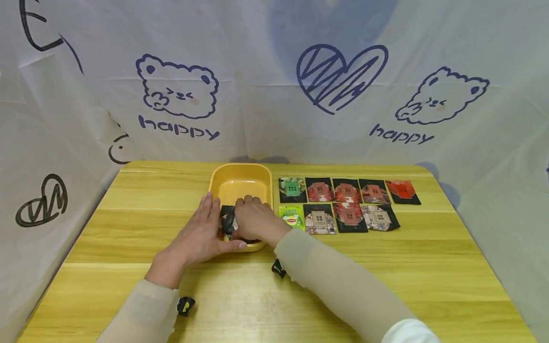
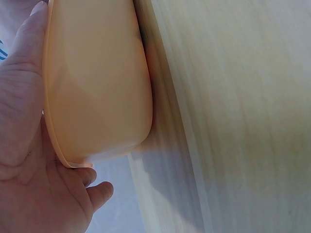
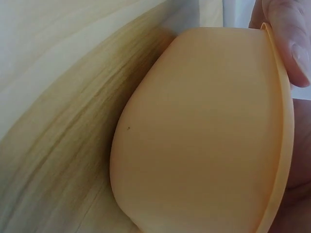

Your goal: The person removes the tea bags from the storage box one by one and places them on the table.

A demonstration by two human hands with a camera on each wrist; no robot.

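Observation:
A yellow plastic box [image 1: 242, 170] stands on the table, with dark tea sachets [image 1: 227, 212] in its near half. My left hand [image 1: 195, 238] rests along the box's left and near rim. Its fingers lie straight on the left side, and the thumb lies along the near edge, as the left wrist view also shows. My right hand [image 1: 255, 219] reaches down into the box over the sachets, fingers bent downward. The fingertips are hidden among the sachets, so I cannot tell whether they pinch one. In the right wrist view, the box's wall [image 3: 199, 131] covers most of that hand.
Right of the box lie two rows of flat sachets, among them a green-labelled one [image 1: 292, 189], a light green one [image 1: 292, 217] and a red one [image 1: 402, 191]. Black strap pieces [image 1: 185, 306] show beside both wrists. A white printed cloth [image 1: 257, 95] hangs behind the wooden table [image 1: 429, 267].

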